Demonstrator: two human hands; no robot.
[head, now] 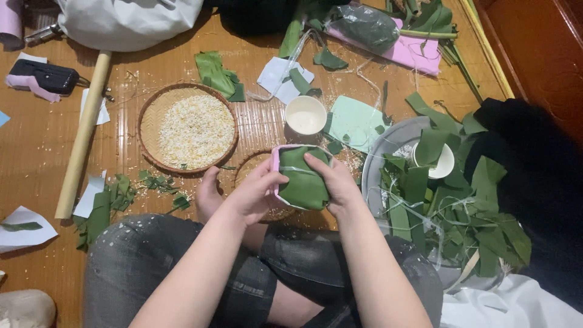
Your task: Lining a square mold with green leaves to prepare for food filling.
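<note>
Sitting cross-legged on the woven bamboo floor mat [36, 152], the person keeps the work low over the lap, a bare foot [206, 194] tucked just under the hands.

Both hands clasp a square pink mould lined with folded green leaves [303, 179]. Left hand [258, 191]: fingers curled round the mould's left wall, thumb pressing onto the leaf top. Right hand [337, 182]: fingers laid over the right edge and top, closed snugly on it. Judgement: the two-sided grip holds the leaf flaps down flat; a pale string crosses the leaf surface.

Under the mould, partly hidden, lies a small round woven tray [252, 167].

Right of the knees: a shallow round metal basin [388, 136] heaped with cut green leaf strips [461, 212] and pale ties, within easy reach of the right hand; a white cup [434, 161] sits among them.

Further out: a round woven basket of pale rice grains [188, 127] to the left, a second white cup [305, 114] just beyond the mould, a pale wooden pole [82, 140], leaf scraps scattered about.

Far edge: a white cloth bag [127, 21] and a dark bundle on a pink sheet [376, 30].
</note>
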